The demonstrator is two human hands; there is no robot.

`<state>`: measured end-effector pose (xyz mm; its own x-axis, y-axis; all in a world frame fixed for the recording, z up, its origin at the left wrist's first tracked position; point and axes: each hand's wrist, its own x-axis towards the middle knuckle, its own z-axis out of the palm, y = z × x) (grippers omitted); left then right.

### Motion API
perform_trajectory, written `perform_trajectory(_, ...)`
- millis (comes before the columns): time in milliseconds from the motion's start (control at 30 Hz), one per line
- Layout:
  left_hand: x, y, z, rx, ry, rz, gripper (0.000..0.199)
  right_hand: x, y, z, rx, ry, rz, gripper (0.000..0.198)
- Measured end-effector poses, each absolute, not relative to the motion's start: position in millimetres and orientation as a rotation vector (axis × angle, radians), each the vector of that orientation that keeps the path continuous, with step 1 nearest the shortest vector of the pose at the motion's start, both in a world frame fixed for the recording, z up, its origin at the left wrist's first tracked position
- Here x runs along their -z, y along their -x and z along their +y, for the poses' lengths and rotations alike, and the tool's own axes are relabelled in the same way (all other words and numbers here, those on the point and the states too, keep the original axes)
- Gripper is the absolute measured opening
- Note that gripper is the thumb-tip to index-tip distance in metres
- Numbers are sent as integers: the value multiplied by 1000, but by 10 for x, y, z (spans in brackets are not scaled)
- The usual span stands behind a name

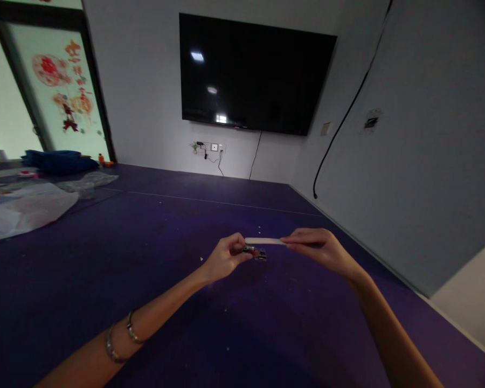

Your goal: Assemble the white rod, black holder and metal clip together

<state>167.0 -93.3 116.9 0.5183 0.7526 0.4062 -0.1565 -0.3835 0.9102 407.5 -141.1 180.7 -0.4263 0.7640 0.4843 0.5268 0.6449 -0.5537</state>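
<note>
A thin white strip (263, 241) stretches level between my two hands above the purple surface. My left hand (225, 257) is closed, its curled fingers at the strip's left end. Between thumb and fingertips on the right, my right hand (324, 249) pinches the other end. Just under the strip, beside my left fingertips, shows a small dark item with shiny bits (261, 255), like a little circuit board. Whether my left thumb holds that item or it lies on the surface behind, I cannot tell. Two bangles circle my left forearm.
The purple surface (165, 302) spreads around my hands, dotted with small white scraps. Clear plastic bags (32, 213) lie at the left, with dark blue cloth (60, 160) behind them. A television (254, 75) hangs on the far wall; a black cable (341, 121) dangles at the right.
</note>
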Motion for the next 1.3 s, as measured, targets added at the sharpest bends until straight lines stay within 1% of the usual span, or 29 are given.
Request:
perform_trajectory(67,-1155,-1678,-934,-1056,-1687,510,23,-1804,-4082,-1403,-451,981,-2146,23)
perform_trajectory(233,-1144,-1686,-940,-1075,-1655,476,24,-1785,-4109,-1375,-433,1042,-2094,23)
perform_trajectory(400,-1173,-1679,-953,-1062,-1670,505,21,-1785,-4152,-1369,-540,981,-2115,24)
perform_trajectory(567,-1198,-1677,-975,-1057,-1609,486,21,-1764,-4206,-1336,-502,1035,-2083,23)
perform_trajectory(733,-1197,-1669,-966,-1047,-1643,508,19,-1747,-4234,-1322,-571,992,-2105,24)
perform_trajectory(1200,-1183,-1685,-980,-1044,-1567,460,18,-1746,-4214,-1333,-549,1006,-2067,22)
perform_trajectory(1300,-1184,-1685,-976,-1037,-1585,476,18,-1747,-4206,-1343,-583,998,-2085,22)
